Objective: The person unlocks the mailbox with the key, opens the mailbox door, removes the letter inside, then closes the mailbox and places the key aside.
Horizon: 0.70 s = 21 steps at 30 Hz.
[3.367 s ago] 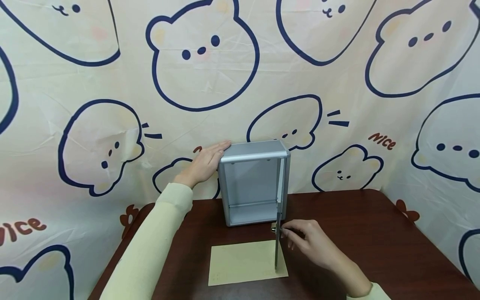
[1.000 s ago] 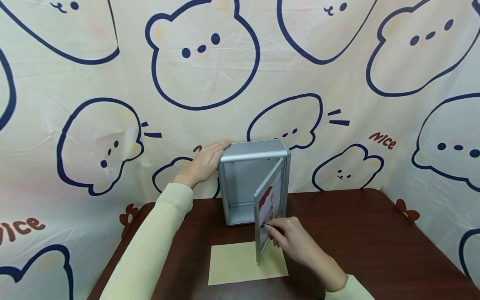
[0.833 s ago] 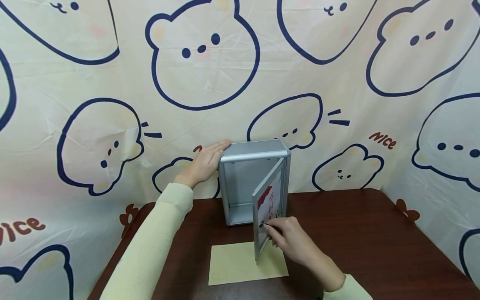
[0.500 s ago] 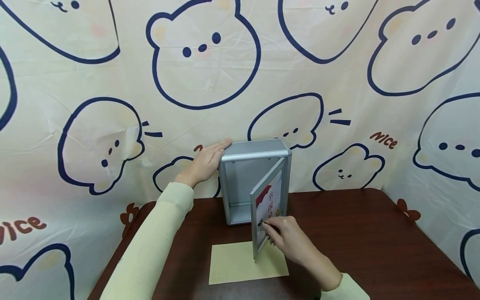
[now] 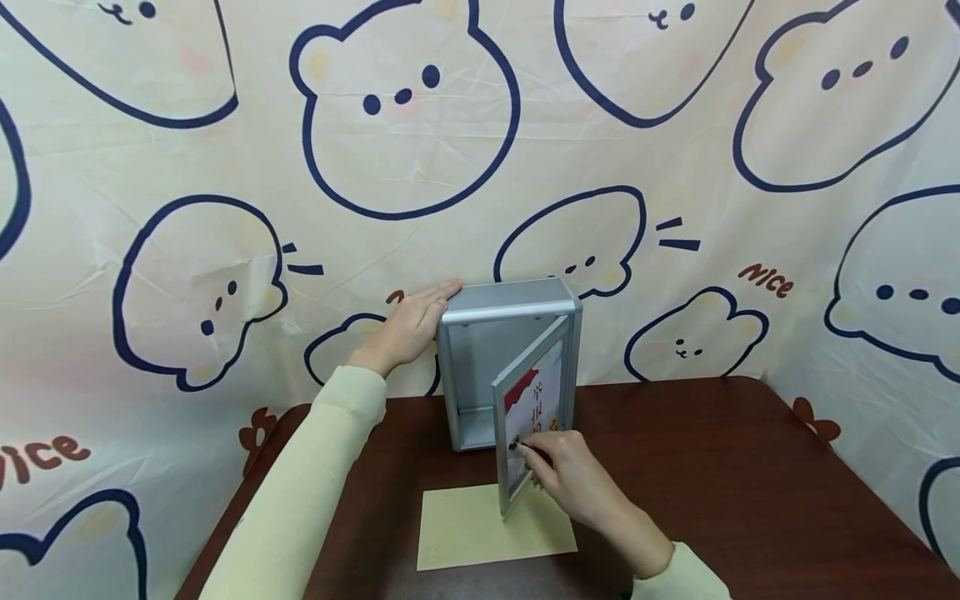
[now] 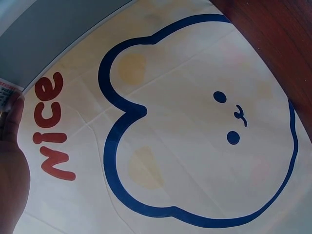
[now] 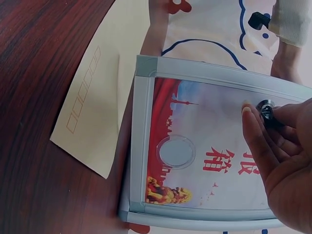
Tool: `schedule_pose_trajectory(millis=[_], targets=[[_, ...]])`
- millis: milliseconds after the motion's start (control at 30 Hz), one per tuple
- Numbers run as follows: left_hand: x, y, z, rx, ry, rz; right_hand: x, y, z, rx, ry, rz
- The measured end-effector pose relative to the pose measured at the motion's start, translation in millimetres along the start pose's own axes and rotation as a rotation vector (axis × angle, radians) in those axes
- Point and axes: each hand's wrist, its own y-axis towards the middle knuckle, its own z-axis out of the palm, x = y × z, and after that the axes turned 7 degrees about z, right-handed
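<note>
A grey metal mailbox (image 5: 506, 300) stands upright on the table, its hinged door (image 5: 534, 375) ajar toward me. My left hand (image 5: 408, 329) rests with extended fingers on the box's upper left edge; in the left wrist view only part of that hand shows at the left border. My right hand (image 5: 577, 479) pinches a small black key (image 7: 269, 118) between thumb and fingers at the round door lock (image 7: 264, 105). Printed on the door front are red characters and a red and gold design, with a round window (image 7: 176, 152). The fingers hide part of the print.
A yellow envelope (image 5: 465, 529) lies flat on the dark wooden table (image 5: 690, 467), partly under the door's lower edge in the head view. Behind the box hangs a pale cloth (image 5: 405, 158) with cartoon bear outlines.
The door has swung from nearly edge-on to me leftward toward the box opening, its printed front coming into view. My right hand moved left with it; the left hand stayed put.
</note>
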Motion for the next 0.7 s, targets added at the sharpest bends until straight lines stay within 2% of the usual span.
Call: schedule_pose_trajectory(millis=[700], targets=[[-0.8, -0.2, 0.2, -0.005, -0.004, -0.010, 10, 11, 13, -0.028, -0.057, 0.054]])
